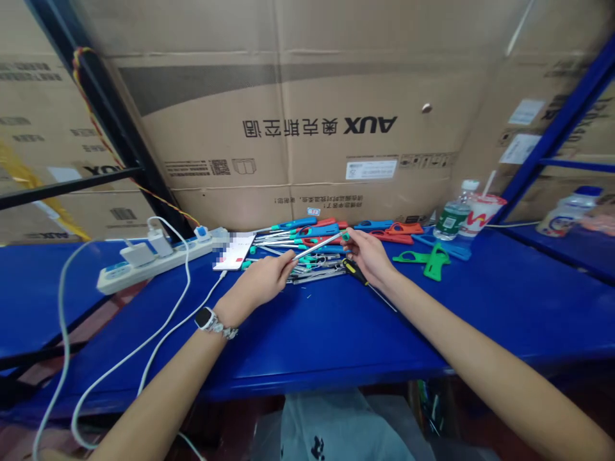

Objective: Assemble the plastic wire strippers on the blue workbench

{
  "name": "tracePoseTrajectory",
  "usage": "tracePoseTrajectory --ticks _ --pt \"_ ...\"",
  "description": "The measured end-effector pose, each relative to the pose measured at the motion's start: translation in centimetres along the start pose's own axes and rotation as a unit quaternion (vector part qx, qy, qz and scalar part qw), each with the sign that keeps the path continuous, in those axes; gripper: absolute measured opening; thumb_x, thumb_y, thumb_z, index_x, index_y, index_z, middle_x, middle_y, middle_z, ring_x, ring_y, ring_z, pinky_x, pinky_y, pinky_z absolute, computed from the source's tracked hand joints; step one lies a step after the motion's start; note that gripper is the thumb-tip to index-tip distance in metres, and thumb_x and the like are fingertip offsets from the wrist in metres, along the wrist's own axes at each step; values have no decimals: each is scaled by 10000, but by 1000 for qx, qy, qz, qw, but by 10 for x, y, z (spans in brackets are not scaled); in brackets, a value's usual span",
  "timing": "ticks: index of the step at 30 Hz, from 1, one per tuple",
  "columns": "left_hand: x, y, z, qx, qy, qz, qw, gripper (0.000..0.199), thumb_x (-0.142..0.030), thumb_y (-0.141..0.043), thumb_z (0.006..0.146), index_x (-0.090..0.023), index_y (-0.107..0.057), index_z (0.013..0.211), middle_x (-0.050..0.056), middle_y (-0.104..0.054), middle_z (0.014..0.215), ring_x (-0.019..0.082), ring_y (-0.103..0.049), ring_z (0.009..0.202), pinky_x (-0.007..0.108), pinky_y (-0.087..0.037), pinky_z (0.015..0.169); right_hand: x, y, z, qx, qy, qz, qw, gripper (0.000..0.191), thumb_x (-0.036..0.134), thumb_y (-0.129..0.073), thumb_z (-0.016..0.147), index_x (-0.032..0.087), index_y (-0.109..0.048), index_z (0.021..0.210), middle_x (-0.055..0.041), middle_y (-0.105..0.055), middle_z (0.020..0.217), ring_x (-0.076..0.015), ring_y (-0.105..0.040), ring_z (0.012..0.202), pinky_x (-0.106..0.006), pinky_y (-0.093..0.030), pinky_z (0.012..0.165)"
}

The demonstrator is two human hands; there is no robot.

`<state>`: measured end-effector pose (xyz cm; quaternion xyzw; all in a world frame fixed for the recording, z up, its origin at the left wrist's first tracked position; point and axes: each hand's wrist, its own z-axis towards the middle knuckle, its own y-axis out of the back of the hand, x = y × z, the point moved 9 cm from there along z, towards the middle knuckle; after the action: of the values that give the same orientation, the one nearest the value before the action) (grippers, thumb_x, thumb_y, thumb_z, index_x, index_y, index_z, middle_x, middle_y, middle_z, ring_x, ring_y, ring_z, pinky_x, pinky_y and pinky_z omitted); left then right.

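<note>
A thin silver metal tube (316, 246) slants up to the right between my hands. My left hand (262, 280), with a watch on the wrist, is closed around its lower left end. At the upper right end, the fingertips of my right hand (369, 257) pinch a small green plastic collar (345, 236). Under my right hand lies a black and yellow screwdriver (354, 271), its shaft pointing to the front right. Behind and below the tube is a pile of lighter-like sticks with silver tubes and red or blue handles (323, 229), plus loose metal parts (319, 276).
Green plastic handle shells (436, 262) lie to the right, near a water bottle (450, 214) and a lidded cup (480, 214). On the left are a power strip (158, 259), white cables and a phone-like slab (235, 251). A cardboard wall (307, 89) stands behind the blue table (298, 346).
</note>
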<state>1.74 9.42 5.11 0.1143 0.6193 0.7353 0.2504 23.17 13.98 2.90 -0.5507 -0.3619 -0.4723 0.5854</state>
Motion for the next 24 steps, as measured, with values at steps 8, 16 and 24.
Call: tracePoseTrajectory --ticks 8,16,24 --pt "-1 -13 -4 -12 -27 3 1000 314 -387 -277 1066 -219 -511 944 30 -570 672 235 -575 625 304 -304 587 4 -3 -6 -7 58 -27 998 452 602 -831 627 218 -618 736 37 -568 602 -113 -470 551 -263 -360 537" --pt "2 -8 -12 -10 -16 -24 1000 279 -362 -299 1057 -214 -507 948 19 -574 675 206 -554 602 297 -333 589 9 -19 -18 54 83 -58 993 453 575 -853 609 206 -648 773 31 -612 636 -118 -507 594 -273 -398 593" --pt "0 -2 -16 -22 -24 -23 999 298 -369 -307 1070 -214 -524 937 19 -585 679 210 -581 610 291 -362 598 7 -25 -18 113 34 -15 993 458 514 -897 579 216 -630 802 31 -634 724 -123 -552 666 -272 -436 632"
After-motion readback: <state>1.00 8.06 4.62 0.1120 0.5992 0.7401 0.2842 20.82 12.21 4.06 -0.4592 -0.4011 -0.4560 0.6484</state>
